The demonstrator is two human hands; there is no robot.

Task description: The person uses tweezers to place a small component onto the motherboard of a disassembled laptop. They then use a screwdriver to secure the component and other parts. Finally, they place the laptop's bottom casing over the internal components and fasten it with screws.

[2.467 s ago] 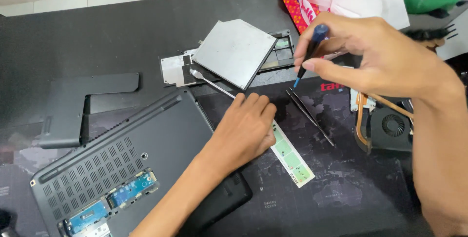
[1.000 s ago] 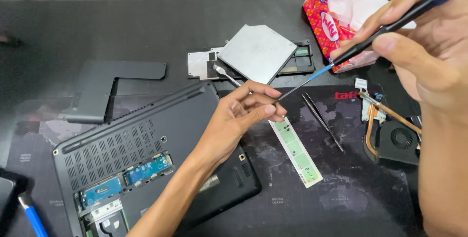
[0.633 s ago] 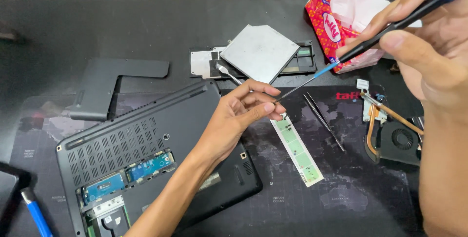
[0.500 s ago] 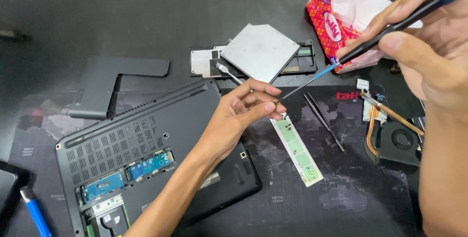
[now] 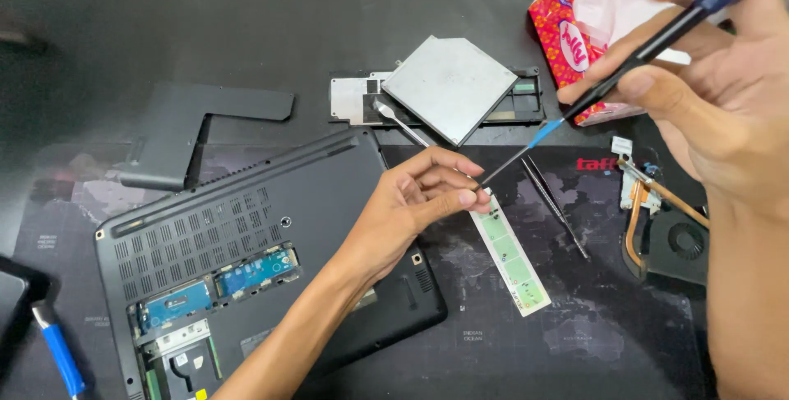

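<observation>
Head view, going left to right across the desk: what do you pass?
Blue-handled tool → black cover panel → open laptop base → left hand → green strip board → tweezers → cooling fan with copper pipe.

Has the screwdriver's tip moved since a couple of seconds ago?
Yes. The screwdriver tip has swung left from near the tweezers to the left hand fingertips, by the green strip.
</observation>
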